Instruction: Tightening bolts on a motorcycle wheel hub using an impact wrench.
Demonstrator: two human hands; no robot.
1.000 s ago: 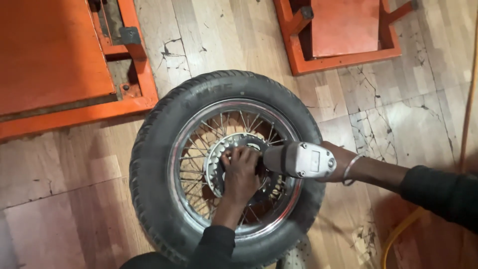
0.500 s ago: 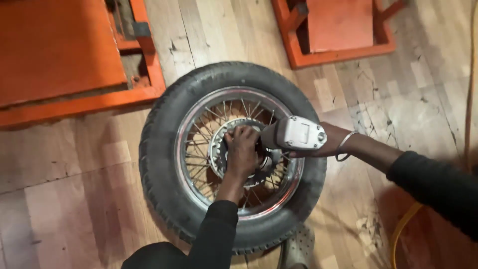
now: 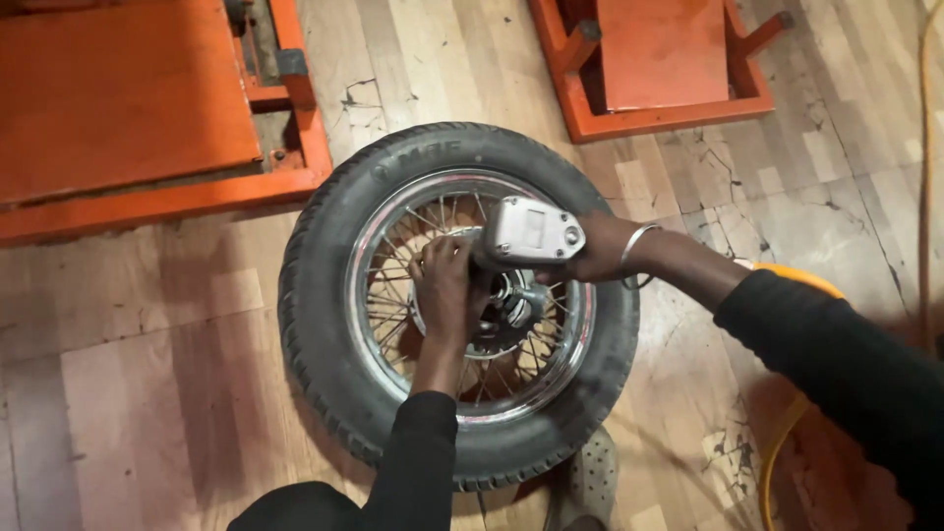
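Spoked wheel (image 3: pixel 458 305) lies flat on the wooden floor (image 3: pixel 147 393) at the centre of the frame, its axle pointing straight up toward the camera. Both hands meet over the hub (image 3: pixel 511 307). The left hand (image 3: pixel 447 287) comes in from the bottom edge and rests, fingers curled, on the hub's left side, touching it. The right hand (image 3: pixel 600 251) reaches in from the right, closed around the grip of a grey power tool (image 3: pixel 526 234) whose body lies roughly level across the hub, nose pointing left. Orange steel frames (image 3: pixel 157 128) sit at the upper left and upper right, apart from the tyre.
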